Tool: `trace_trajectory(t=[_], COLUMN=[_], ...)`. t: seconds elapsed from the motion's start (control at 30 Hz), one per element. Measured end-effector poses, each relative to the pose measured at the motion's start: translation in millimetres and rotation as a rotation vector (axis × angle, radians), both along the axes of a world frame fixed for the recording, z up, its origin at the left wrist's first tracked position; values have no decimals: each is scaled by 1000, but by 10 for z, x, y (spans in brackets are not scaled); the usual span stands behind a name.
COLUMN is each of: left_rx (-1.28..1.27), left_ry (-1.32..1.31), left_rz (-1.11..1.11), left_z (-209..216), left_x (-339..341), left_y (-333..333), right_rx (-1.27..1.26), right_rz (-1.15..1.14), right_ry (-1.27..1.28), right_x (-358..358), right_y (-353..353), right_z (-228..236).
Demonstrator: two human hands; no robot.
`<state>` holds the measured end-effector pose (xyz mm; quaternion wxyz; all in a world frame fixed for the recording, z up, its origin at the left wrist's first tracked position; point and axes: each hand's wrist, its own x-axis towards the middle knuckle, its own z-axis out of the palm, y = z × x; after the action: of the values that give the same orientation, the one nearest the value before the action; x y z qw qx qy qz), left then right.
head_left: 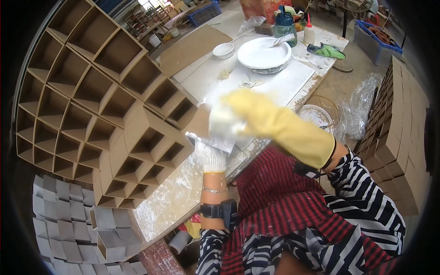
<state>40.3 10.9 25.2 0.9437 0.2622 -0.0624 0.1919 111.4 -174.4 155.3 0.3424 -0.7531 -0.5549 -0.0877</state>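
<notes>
My left hand (pixel 212 157), in a white knit glove, is under a small brown cardboard box (pixel 199 121) and holds it above the table edge. White coating covers the box's near edge and part of its side. The fingers of that hand are mostly hidden by the box. My right hand (pixel 245 110), in a long yellow rubber glove, is at the box's upper right side. Motion smears its fingers, and a white blur beside them hides whether it grips anything. Beyond them stands a wide white bowl (pixel 261 52) of white paste with a brush (pixel 283 40) across its rim.
Stacked brown compartment boxes (pixel 91 73) rise at left, above greyish-white boxes (pixel 64 229). On the worktable (pixel 183 85) are a small white bowl (pixel 223 50), a teal jug (pixel 285 30), a red-tipped bottle (pixel 309 32) and a green glove (pixel 326 51). More boxes (pixel 398 137) stand right.
</notes>
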Motion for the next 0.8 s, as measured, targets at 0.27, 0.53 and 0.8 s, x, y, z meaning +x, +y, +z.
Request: trace_trajectory(t=[0.27, 0.53, 0.8], left_rx=[24, -36, 228], left_ry=[381, 440, 242], left_rz=[113, 49, -19], left_z=[442, 220, -20], left_x=[-143, -50, -158], left_y=[-414, -251, 14], right_rx=[9, -363, 312], right_rz=[-256, 253, 133], right_ry=[-13, -230, -243], right_x=[511, -29, 140], right_y=[143, 292, 316], right_z=[14, 64, 148])
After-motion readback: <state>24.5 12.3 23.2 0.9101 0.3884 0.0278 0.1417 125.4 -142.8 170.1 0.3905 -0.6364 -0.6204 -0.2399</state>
